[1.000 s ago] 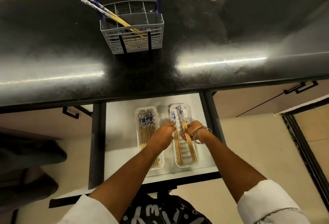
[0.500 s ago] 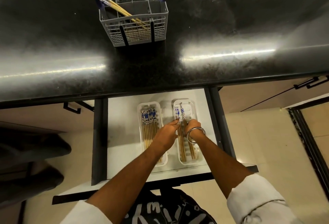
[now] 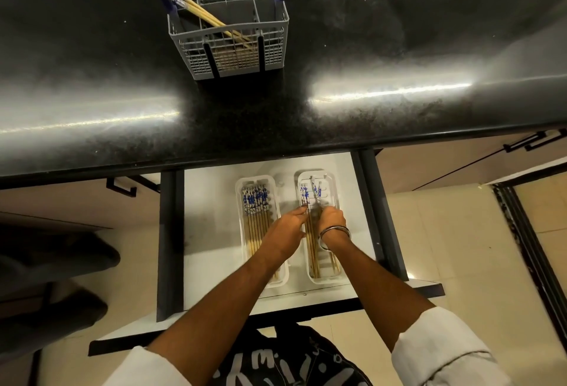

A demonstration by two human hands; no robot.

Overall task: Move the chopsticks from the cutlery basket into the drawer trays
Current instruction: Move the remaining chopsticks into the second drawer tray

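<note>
A glossy black speckled worktop (image 3: 399, 47) filled the upper half of the view, streaked with bright reflections. On it, at 12 o'clock, stood a grey plastic lattice basket (image 3: 233, 44) with a dark blue hoop handle and inner dividers; two chopsticks (image 3: 196, 12) leaned in it, their blue-and-white patterned ends poking out toward 10 o'clock and their pale bamboo shafts slanting down inside. Below the worktop edge a white drawer (image 3: 211, 232) with dark side rails was pulled out. Two long, round-cornered, translucent white trays lay side by side in it, close but apart. The left tray (image 3: 242, 201) held a neat row of parallel chopsticks, patterned ends toward 12 o'clock. The right tray (image 3: 329, 189) held fewer, and one pair (image 3: 315, 193) rose tilted from it, tips toward 12 o'clock. The right hand (image 3: 332, 219), a metal bangle (image 3: 333, 233) on its wrist, was closed around the lower part of that tilted pair. The left hand (image 3: 287, 230) lay over the gap between the trays, fingers stretched and loosely spread, fingertips touching the chopsticks in the right tray, gripping nothing that could be seen. Both forearms were bare, with white sleeves (image 3: 441, 352) pushed up.
</note>
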